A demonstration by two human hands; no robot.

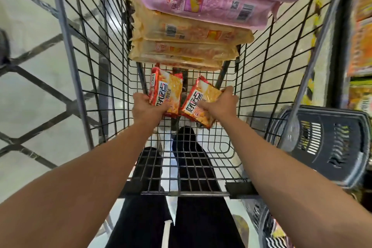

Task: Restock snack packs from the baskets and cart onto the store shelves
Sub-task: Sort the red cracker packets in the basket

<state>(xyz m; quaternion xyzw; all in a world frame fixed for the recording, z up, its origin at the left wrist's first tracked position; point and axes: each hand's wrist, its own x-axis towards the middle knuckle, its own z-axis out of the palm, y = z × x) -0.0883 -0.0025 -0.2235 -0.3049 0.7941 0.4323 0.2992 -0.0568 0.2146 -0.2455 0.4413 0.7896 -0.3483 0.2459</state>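
floor point(30, 26): pale glossy tiles, dark diagonal lines | light: bright, reflected on floor

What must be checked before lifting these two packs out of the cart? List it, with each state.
1. Left hand grips left red-orange pack: ok.
2. Right hand grips right red-orange pack: ok.
3. Both packs free of the yellow packs stacked beyond: ok.
4. Path up past the cart walls open: ok.
5. Shelf space for these packs: cannot tell.
6. Dark basket beside the cart clear of the right arm: ok.
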